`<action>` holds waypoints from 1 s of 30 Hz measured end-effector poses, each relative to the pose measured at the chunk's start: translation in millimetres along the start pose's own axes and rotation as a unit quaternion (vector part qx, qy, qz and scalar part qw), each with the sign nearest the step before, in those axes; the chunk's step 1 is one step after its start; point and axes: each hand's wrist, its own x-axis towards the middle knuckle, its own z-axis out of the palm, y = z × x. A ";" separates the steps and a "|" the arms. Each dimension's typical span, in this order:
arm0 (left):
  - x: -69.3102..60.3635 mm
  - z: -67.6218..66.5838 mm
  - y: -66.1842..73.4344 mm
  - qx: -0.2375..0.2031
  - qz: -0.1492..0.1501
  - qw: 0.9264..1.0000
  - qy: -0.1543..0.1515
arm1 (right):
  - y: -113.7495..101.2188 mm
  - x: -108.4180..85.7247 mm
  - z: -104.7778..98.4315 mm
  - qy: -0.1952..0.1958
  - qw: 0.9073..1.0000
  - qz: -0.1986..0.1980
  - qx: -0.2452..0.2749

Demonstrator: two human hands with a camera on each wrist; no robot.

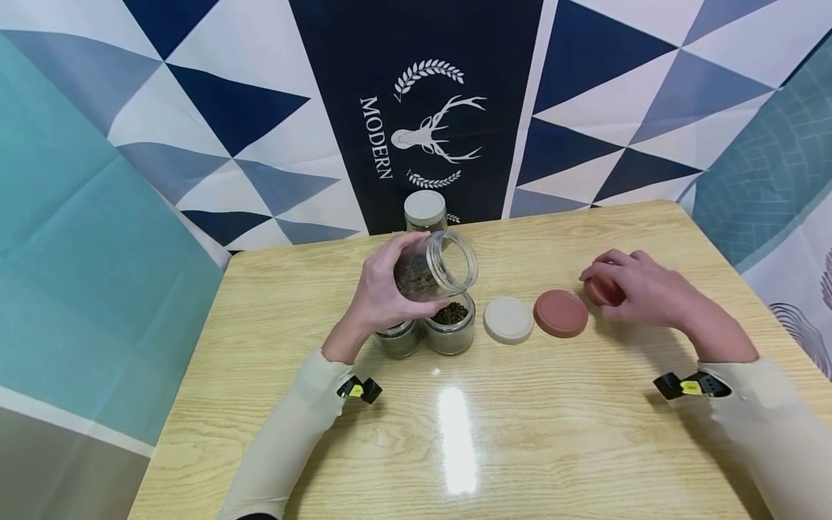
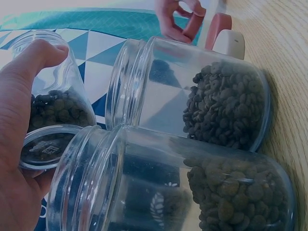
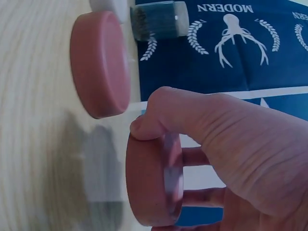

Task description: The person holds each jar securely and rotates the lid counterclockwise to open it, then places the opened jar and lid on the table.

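Note:
My left hand (image 1: 377, 289) grips a lidless glass jar (image 1: 416, 273), tilted with its mouth toward the right. Small dark brown pellets (image 2: 62, 108) lie inside it. Below stand two open glass jars, one on the right (image 1: 450, 336) and one partly hidden by the wrist (image 1: 398, 342); the left wrist view shows dark pellets in both. Over the table's right side, my right hand (image 1: 650, 292) pinches a reddish lid (image 3: 147, 178) by its rim, thumb on one side and fingers on the other. A second reddish lid (image 1: 562, 313) lies beside it.
A cream lid (image 1: 508, 320) lies on the wooden table (image 1: 520, 433) between the jars and the reddish lid. At the back edge stands a jar with a white lid (image 1: 425, 207), partly behind the held jar. A patterned cloth (image 1: 247, 108) hangs behind the table.

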 end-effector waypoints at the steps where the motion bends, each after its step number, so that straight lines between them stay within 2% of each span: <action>1: 0.3 0.1 0.1 0.000 0.000 1.000 -0.001 | 0.7 0.2 1.8 -0.003 1.000 0.001 0.001; 8: 0.6 0.8 -0.5 0.005 -0.003 1.000 -0.001 | 3.2 0.4 12.7 -0.020 1.000 -0.006 0.000; 19: -0.3 1.9 0.5 0.009 -0.015 1.000 -0.004 | 3.5 -1.3 19.2 -0.047 0.999 -0.009 0.005; 30: -1.2 1.9 0.8 0.007 -0.022 1.000 -0.006 | 5.5 -2.1 9.3 -0.055 0.998 0.004 0.016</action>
